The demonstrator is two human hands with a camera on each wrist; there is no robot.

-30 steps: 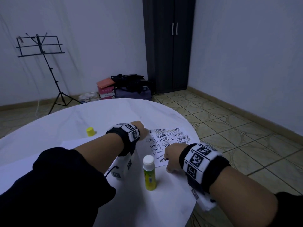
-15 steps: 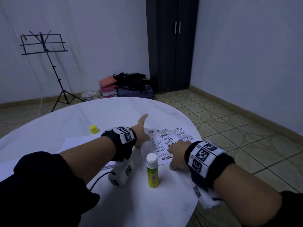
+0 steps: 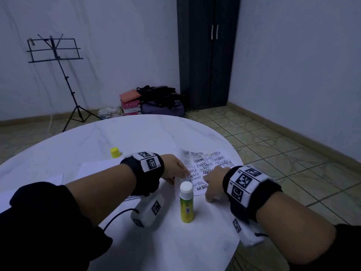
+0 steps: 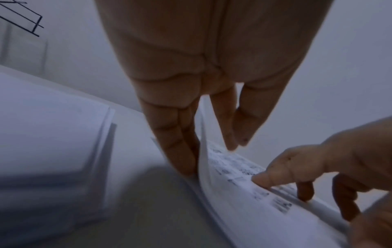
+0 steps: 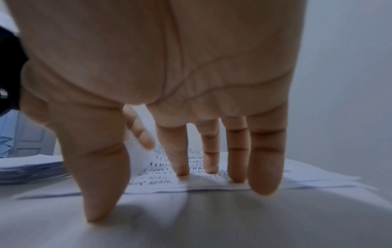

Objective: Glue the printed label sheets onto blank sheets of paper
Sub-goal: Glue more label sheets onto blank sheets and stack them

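The printed label sheet (image 3: 213, 163) lies near the right rim of the white round table (image 3: 136, 133), on top of a blank sheet. My left hand (image 3: 175, 169) is at the sheet's left edge, which stands lifted. In the left wrist view that edge (image 4: 203, 134) rises between thumb and forefinger on one side and the other fingers (image 4: 176, 147) on the other. My right hand (image 3: 213, 180) presses straight, spread fingertips (image 5: 182, 169) on the sheet's near edge (image 5: 159, 167). A green-yellow glue stick (image 3: 187, 202) stands upright and uncapped between my wrists.
The yellow cap (image 3: 114, 152) sits farther back on the left. A stack of blank sheets (image 3: 97, 169) lies under my left forearm. The table's right rim (image 3: 237, 153) is close to the label sheet. A music stand (image 3: 56, 55), bags and a dark wardrobe stand beyond.
My left hand, raised with its thumb up half a second ago, has come down to the sheet's left edge, which is now lifted. My right hand has stayed pressing the near edge.
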